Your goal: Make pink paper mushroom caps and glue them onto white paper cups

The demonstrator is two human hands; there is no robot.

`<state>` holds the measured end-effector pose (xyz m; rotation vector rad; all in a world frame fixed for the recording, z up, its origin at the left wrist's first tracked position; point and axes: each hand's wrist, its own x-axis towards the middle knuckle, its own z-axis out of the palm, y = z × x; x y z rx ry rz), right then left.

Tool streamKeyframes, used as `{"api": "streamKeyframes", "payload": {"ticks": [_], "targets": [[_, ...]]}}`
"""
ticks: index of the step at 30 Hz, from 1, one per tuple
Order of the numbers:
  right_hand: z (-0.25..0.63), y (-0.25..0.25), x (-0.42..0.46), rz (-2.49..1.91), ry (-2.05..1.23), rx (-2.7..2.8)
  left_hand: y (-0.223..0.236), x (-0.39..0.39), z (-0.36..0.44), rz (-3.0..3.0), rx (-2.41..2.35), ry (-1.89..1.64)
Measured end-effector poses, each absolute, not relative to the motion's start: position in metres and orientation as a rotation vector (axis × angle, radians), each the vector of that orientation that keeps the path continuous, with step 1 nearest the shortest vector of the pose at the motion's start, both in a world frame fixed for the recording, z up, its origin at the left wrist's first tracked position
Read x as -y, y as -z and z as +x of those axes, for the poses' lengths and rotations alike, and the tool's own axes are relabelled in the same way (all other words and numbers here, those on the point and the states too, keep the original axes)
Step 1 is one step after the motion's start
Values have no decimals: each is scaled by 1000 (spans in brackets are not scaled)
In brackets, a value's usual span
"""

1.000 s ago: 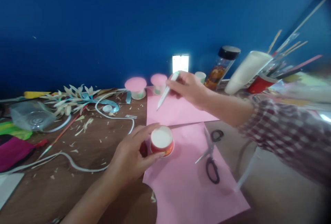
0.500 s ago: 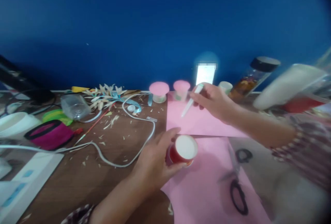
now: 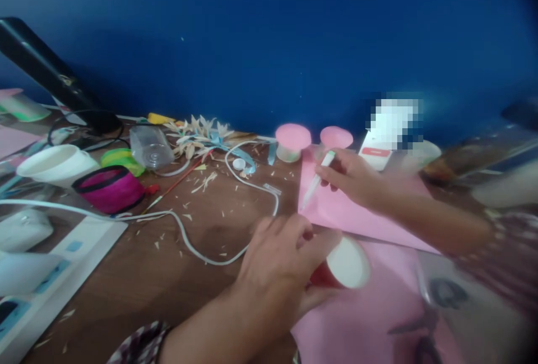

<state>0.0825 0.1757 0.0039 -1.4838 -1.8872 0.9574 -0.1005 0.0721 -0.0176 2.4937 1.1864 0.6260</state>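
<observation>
My left hand (image 3: 281, 257) is wrapped round a red paper cup (image 3: 325, 275), tilted so that its round white end faces right. Between the thumb and fingers of my right hand (image 3: 342, 171) is a white pen (image 3: 315, 185) with a pale green end, slanting down to the left. Its lower tip is over a pink paper sheet (image 3: 390, 215); whether it touches cannot be made out. Under the cup lies a second pink sheet (image 3: 357, 330), with blurred scissors (image 3: 424, 325) on its right part. Two small cups topped with pink discs (image 3: 293, 138) (image 3: 336, 138) stand behind.
A lit phone (image 3: 378, 151) leans at the wall. On the left are a white cable (image 3: 180, 229), a power strip (image 3: 90, 252), a magenta band (image 3: 109, 190), a clear plastic cup (image 3: 151, 148) and a bunch of pale petals (image 3: 204, 129). Blurred jars (image 3: 483, 157) stand at right.
The view has swung left, so everything sits further right. My left hand has turned the red cup from nearly upright to tilted right. The pen stays in my right hand.
</observation>
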Motion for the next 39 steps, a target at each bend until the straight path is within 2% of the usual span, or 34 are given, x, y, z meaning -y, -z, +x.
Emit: {"api": "streamKeyframes", "payload": {"ticks": [12, 39], "targets": [[75, 15, -156, -1209, -1366, 2037, 16, -75, -100, 2641, -1225, -608], [71, 15, -160, -1034, -1357, 2257, 19, -73, -102, 2648, -1200, -620]]}}
